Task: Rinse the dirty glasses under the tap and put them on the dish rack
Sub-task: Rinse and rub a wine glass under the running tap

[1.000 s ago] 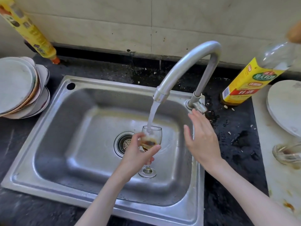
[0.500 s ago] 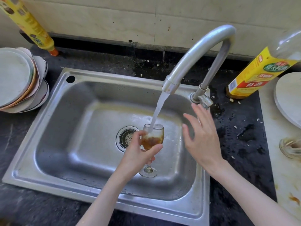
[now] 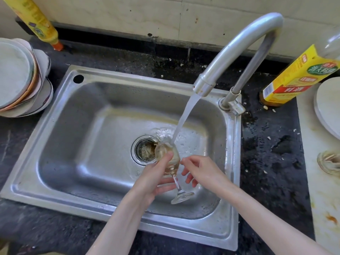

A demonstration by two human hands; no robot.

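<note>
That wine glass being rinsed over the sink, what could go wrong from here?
The wine glass is wet, tilted mouth-down toward the drain, and only the left hand grips its bowl; it might slip and crack on the steel sink. The tap stream hits the glass's outside, so splashing is likely. Its thin stem could snap if twisted.

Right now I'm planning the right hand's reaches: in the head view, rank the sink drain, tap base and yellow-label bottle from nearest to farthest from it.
From the right hand:
1. Sink drain, just left, in the basin.
2. Tap base, beyond, on the sink's rim.
3. Yellow-label bottle, far right on the counter.
</note>
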